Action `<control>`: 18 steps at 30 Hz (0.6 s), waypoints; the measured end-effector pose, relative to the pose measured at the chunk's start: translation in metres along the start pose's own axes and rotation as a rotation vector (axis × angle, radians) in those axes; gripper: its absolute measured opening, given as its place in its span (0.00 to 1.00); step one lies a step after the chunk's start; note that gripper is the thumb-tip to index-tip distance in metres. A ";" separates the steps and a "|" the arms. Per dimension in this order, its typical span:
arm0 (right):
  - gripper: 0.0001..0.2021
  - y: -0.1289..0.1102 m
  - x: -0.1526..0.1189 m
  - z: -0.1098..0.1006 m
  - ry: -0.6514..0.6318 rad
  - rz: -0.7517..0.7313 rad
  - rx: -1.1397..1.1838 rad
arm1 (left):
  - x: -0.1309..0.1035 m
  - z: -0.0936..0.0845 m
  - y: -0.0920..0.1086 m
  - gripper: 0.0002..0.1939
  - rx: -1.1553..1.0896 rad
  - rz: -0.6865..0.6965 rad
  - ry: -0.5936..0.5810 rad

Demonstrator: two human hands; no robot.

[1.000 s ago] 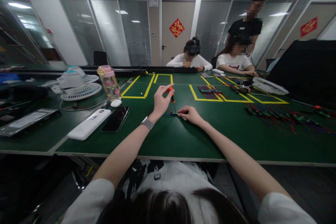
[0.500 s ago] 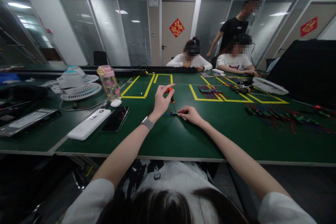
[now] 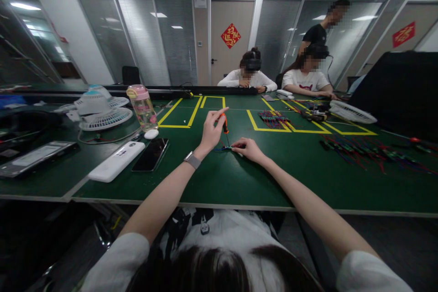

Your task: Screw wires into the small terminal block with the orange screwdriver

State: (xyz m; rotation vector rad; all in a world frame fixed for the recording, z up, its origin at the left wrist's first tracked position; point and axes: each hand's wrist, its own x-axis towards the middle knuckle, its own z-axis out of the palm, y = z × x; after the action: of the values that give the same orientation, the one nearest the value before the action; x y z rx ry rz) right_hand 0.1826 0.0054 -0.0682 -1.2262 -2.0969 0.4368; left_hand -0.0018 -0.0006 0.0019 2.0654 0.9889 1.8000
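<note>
Holding one screwdriver (image 3: pixel 225 124), the left hand (image 3: pixel 211 132) hovers over seemingly one board (image 3: pixel 227 148).

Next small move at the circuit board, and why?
Probably a slight turn of the screwdriver, direction unclear: the left hand holds it nearly upright, tip down at the small circuit board, while the right hand holds the board's edge.

Green table (image 3: pixel 226 182): small wired board (image 3: pixel 226 148), black phone (image 3: pixel 150 155), pink-lidded bottle (image 3: pixel 144 110), yellow tape (image 3: pixel 174 126).
</note>
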 end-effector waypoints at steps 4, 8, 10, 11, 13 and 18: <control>0.09 0.001 0.000 0.000 -0.005 -0.011 0.014 | 0.000 0.000 -0.001 0.17 -0.087 -0.008 -0.039; 0.10 0.002 0.001 0.000 -0.008 -0.008 0.011 | -0.001 0.000 0.002 0.14 -0.032 -0.002 0.027; 0.10 0.003 0.001 0.000 -0.009 -0.007 0.010 | -0.001 -0.001 0.001 0.13 0.008 0.000 0.044; 0.10 0.003 0.001 0.000 -0.010 -0.004 0.011 | -0.001 -0.001 0.001 0.14 0.010 -0.003 0.040; 0.10 0.003 0.001 0.000 -0.011 0.000 0.013 | 0.000 -0.001 -0.001 0.15 -0.014 -0.014 0.013; 0.10 0.002 0.000 0.000 -0.013 -0.004 0.028 | 0.000 0.000 0.001 0.16 -0.075 -0.019 -0.026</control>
State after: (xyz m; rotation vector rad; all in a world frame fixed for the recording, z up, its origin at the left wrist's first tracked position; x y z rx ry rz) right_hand 0.1840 0.0070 -0.0695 -1.2056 -2.0976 0.4716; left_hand -0.0018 -0.0010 0.0025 2.0222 0.9163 1.7686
